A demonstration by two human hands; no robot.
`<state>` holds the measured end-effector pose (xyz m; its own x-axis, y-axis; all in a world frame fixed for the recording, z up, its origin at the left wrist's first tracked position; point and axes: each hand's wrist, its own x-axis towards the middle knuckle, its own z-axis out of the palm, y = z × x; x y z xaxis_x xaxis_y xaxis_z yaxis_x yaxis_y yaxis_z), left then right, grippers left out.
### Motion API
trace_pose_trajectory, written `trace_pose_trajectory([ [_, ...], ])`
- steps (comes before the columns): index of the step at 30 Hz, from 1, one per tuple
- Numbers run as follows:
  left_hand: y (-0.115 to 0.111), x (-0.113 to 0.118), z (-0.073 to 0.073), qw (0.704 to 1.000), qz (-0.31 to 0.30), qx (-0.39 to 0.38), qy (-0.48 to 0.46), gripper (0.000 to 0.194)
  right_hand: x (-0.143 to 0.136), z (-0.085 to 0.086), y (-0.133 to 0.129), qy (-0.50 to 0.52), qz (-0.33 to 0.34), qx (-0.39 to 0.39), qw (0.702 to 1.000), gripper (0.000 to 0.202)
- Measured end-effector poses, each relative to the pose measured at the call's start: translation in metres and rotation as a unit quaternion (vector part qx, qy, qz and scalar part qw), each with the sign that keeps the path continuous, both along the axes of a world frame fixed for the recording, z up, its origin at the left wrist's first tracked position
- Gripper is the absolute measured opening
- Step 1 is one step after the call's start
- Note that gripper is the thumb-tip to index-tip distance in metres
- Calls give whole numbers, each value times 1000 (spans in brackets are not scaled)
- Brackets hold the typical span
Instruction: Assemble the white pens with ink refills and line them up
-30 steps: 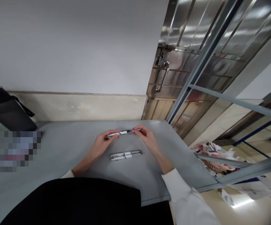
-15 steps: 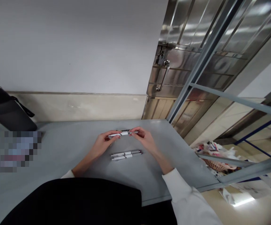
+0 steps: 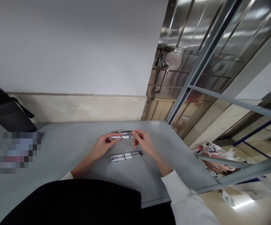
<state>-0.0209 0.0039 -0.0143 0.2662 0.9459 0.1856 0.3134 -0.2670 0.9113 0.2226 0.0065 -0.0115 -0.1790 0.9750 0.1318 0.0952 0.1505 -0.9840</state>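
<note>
A white pen (image 3: 123,137) with dark marks lies level between my two hands, just above the table. My left hand (image 3: 103,145) pinches its left part between thumb and fingers. At the pen's right end, the thumb and forefinger of my right hand (image 3: 143,142) are closed, with the other fingers curled below; that end is partly hidden. Behind the held pen, a dark, slim pen-like item (image 3: 123,132) lies on the table, partly covered by my hands. Nearer to me, two white-and-silver pens (image 3: 125,156) rest side by side.
The grey table (image 3: 79,132) meets a wall at the back. At left stand a black case (image 3: 11,109) with a strap and a blurred-out flat item (image 3: 17,153). A metal frame post (image 3: 184,90) rises at the right corner, with a filled pink basket (image 3: 216,165) beyond.
My right hand's fingers have shifted and turned at the pen's right end, the lower ones now curling down. The left hand keeps its grip. The two nearer pens lie as before.
</note>
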Motion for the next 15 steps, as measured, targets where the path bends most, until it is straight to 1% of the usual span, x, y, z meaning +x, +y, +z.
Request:
trace_pose_trajectory([
  [3,0,0,1,1000,2,6,-8,42,0,3,-2,7,1,4,1000,42],
  [6,1,1,2,1000,6,8,-18,42,0,6,-3,23,5,36,999,36],
  [8,1,2,2,1000,3,3,-19,42,0,6,-3,13,8,52,999,34],
  [10,1,2,2,1000,1,-1,-20,43,1,5,-2,-6,12,50,999,32],
  [13,1,2,1,1000,-1,0,-17,42,1,1,0,-21,16,40,999,37],
  [15,2,2,0,1000,-1,4,-13,41,1,1,0,-11,16,40,999,37],
])
